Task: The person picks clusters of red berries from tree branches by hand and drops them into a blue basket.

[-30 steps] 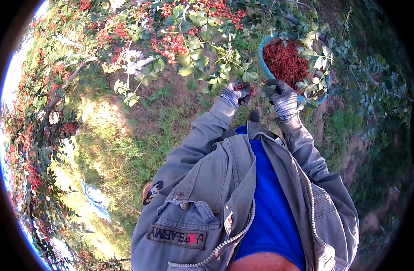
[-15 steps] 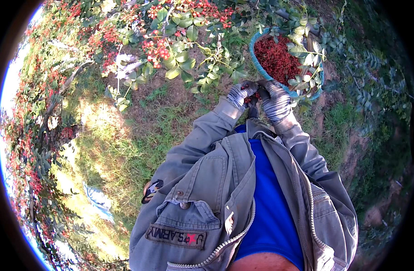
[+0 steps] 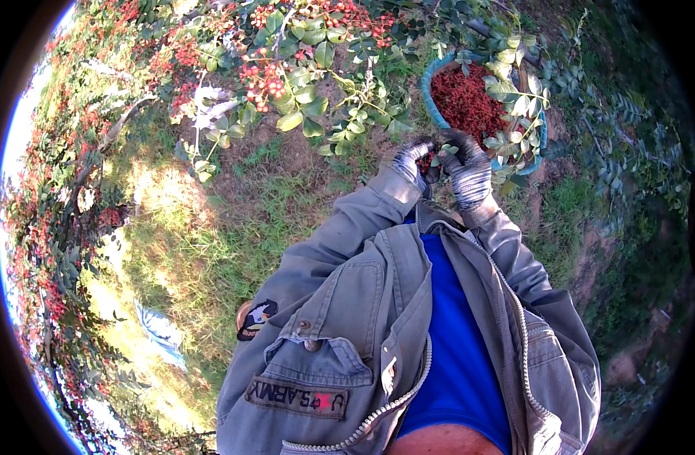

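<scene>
Both my hands meet just below the near rim of a turquoise basket (image 3: 436,106), which is heaped with red berry clusters (image 3: 469,98). Dark-palmed gloves with grey striped cuffs cover them. My left hand (image 3: 413,161) is closed around a small bunch of red berries (image 3: 425,161), mostly hidden by the fingers. Curled over from the other side, my right hand (image 3: 469,163) pinches at a small green leaf (image 3: 441,155) on that bunch. Its fingertips are partly hidden.
A leafy branch (image 3: 518,114) hangs over the basket's right side. Ahead to the left, branches carry red berries (image 3: 264,82) and green leaves (image 3: 309,106). Grass and soil (image 3: 249,197) lie below. A pale blue-white sheet or bag (image 3: 159,334) rests on the ground at left.
My right hand has turned and curled more over the bunch, and a green leaf now shows between the hands. My left hand has shifted slightly right.
</scene>
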`<state>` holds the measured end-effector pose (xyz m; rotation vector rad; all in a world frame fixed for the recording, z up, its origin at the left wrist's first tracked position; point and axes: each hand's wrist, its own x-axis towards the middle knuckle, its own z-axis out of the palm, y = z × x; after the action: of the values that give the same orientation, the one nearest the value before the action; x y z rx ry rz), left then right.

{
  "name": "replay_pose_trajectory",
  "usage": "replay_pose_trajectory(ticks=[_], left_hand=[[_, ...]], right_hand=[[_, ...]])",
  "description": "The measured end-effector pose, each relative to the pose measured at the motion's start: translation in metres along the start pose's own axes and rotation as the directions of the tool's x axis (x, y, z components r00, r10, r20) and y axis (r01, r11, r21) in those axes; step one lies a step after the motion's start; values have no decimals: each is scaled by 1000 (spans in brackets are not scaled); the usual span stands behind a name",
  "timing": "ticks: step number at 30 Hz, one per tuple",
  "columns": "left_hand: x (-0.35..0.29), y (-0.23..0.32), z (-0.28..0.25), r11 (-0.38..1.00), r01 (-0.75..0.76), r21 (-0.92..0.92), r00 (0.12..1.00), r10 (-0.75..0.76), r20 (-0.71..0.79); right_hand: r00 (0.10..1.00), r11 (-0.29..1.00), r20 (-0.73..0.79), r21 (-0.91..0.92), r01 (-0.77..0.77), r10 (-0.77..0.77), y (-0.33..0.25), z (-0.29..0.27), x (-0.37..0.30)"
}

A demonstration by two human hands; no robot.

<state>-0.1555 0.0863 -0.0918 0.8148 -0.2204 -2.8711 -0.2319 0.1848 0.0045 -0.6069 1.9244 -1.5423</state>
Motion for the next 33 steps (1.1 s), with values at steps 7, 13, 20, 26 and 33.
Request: replay_pose_trajectory(ticks=[7,13,20,26,33], left_hand=[[-8,0,30,955,-188,231,975,209,-71],[-1,0,27,871,-250,422,948,309,-77],[-10,-4,42,958,-250,142,962,262,-72],[-20,-8,43,982,-172,-77,985,173,9],[-6,-16,16,988,-101,117,986,115,-123]], right_hand=[[966,921,-32,-309,236,-258,-4,8,0],[994,983,-64,-169,74,-86,12,4,5],[964,895,-98,404,-188,247,21,-3,9],[953,819,-24,518,-248,303,22,-11,5],[956,790,-11,566,-235,292,38,-26,4]])
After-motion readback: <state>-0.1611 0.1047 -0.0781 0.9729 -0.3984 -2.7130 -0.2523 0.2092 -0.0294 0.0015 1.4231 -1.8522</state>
